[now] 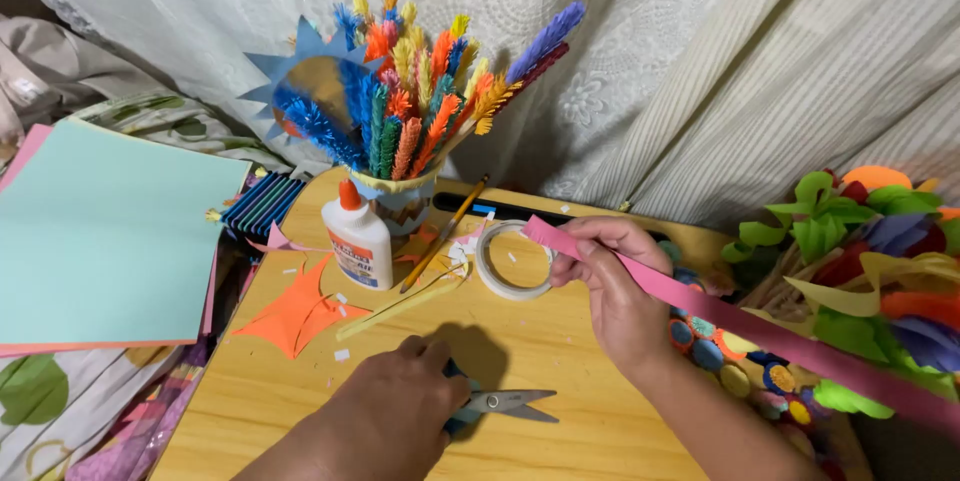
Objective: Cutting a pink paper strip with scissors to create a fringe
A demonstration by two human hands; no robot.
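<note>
Pink paper strip [740, 326] is pinched in the right hand [620, 286] at its upper end, thumb and fingers closed on it; the rest runs off toward 4 o'clock, over the coloured discs [720, 356] at the table edge.

Head view, continued: left hand [400, 416] is down at 6 o'clock on the wooden table [560, 341], closed over the handles of the scissors [505, 404]. Blades lie flat on the table and point toward 3 o'clock, nearly shut.

Tape roll [510, 261] sits just beside the right hand's knuckles, at 9 o'clock from them. Glue bottle [358, 241] stands upright at 11 o'clock from the scissors, with the cup of fuzzy sticks [400, 196] just behind it. Orange paper cutout [295, 313] lies flat at 9 o'clock. Paper sheets [100, 231] are stacked far left.

Risks, as I judge them: the long strip is held at one end only, so it can sag, twist or crease. Its free end can snag on the paper flowers [850, 241] at 3 o'clock. Scissor tips point toward the right forearm, so a careless lift could nick it.
</note>
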